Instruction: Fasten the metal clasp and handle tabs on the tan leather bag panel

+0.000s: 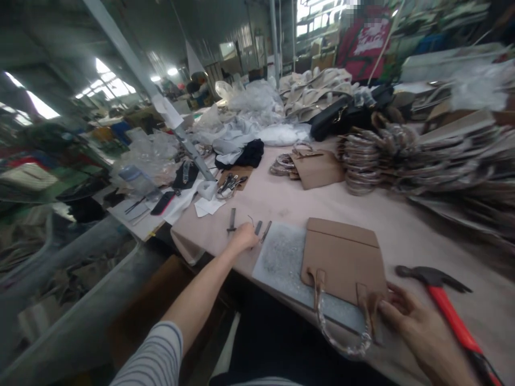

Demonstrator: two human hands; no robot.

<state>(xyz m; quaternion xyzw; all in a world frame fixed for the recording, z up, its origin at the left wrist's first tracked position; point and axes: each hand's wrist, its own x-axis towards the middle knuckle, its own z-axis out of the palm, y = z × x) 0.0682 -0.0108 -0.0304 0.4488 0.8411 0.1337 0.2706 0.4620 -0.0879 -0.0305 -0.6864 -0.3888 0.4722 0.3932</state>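
On the near side of the table, a tan bag panel (346, 257) with a plastic-wrapped loop handle (341, 343) lies partly over a grey slab (281, 252). My right hand (414, 316) pinches the panel's right edge beside a handle tab. Left of the slab, my left hand (244, 237) is closed among small metal tools; its fingertips are mostly hidden, so what they grip cannot be made out. A narrow metal tool (266, 231) rests just right of that hand, and another metal tool (232, 220) lies to its left. Right of the panel is a claw hammer (442, 300) with a red handle.
Stacked bag pieces with wrapped handles (442, 155) crowd the right side. Another tan panel (319, 169) lies farther back. Hand tools (232, 183), a dark phone (163, 202) and a plastic bottle (139, 182) sit at left. A metal post (189, 147) rises by the table.
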